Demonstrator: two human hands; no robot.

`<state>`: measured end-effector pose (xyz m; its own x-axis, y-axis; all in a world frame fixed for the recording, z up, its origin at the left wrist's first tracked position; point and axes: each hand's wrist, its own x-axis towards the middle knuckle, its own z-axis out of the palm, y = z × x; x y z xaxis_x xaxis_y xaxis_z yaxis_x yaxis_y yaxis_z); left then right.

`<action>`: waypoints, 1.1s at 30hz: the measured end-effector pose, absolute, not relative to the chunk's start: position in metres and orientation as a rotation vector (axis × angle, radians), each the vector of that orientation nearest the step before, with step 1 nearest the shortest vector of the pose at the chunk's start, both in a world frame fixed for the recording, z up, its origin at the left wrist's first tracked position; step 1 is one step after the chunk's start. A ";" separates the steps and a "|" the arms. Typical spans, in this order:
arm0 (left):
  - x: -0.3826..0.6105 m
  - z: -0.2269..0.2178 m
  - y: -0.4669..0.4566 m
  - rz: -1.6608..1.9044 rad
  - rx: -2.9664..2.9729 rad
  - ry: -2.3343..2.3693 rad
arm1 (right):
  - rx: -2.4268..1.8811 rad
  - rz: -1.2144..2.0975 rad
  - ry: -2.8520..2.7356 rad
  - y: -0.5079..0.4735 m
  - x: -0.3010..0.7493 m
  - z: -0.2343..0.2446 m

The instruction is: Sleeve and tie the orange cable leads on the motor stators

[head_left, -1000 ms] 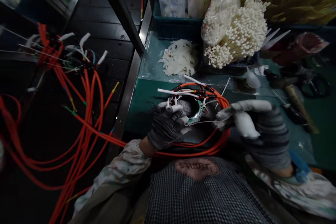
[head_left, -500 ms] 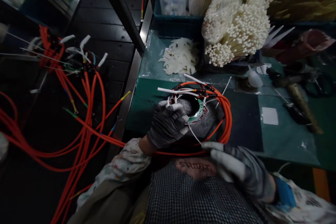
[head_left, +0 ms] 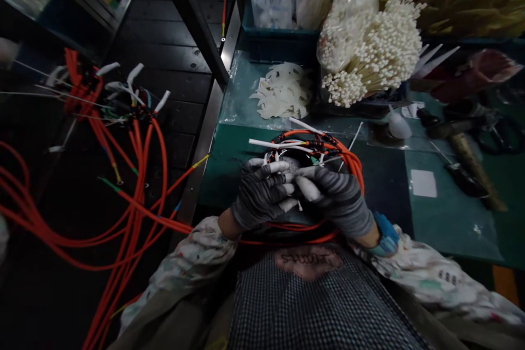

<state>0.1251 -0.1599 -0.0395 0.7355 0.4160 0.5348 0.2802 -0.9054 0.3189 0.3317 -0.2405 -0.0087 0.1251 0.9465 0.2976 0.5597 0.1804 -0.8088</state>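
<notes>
A ring-shaped coil [head_left: 283, 151], like a motor stator, with white sleeves and orange cables [head_left: 356, 167] coiled around it, lies on the bench before me. Gloved in grey with white fingertips, my left hand [head_left: 264, 192] is closed on the ring's near left edge. My right hand [head_left: 338, 194], in a matching glove, pinches at the near side of the ring, its fingertips against those of my left. A thin white cable tie [head_left: 300, 206] pokes out below the fingers; its rest is hidden by them. Another white tie [head_left: 351, 142] slants up behind the orange cables.
White curved pieces [head_left: 285, 92] lie in a pile beyond the ring, beside a large bundle of cable ties [head_left: 379, 46]. A hammer [head_left: 471, 158], a screwdriver [head_left: 463, 176] and scissors [head_left: 502, 134] lie at right. More orange cables [head_left: 141, 175] hang at left past the bench edge.
My right hand has moved up and left from below the ring to its near edge, meeting my left hand. The left hand stays on the ring.
</notes>
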 end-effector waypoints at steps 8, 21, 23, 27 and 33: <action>0.129 -0.037 -0.159 1.019 2.694 0.537 | -1.355 0.915 -1.425 -0.234 0.346 0.013; 0.131 -0.039 -0.158 1.062 2.701 0.544 | -1.324 0.801 -1.537 -0.239 0.346 -0.001; 0.130 -0.041 -0.158 1.039 2.684 0.520 | -1.185 0.770 -1.722 -0.242 0.349 -0.005; 0.131 -0.041 -0.158 1.037 2.662 0.499 | -1.301 0.781 -1.791 -0.254 0.349 -0.014; 0.130 -0.038 -0.160 0.998 2.640 0.534 | -0.926 0.404 -2.042 -0.254 0.338 -0.012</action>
<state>0.1304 -0.1595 -0.0376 0.6951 0.4278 0.5778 0.2428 -0.8961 0.3715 0.3376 -0.2540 -0.0121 -0.3772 0.7357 0.5625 0.4663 0.6757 -0.5710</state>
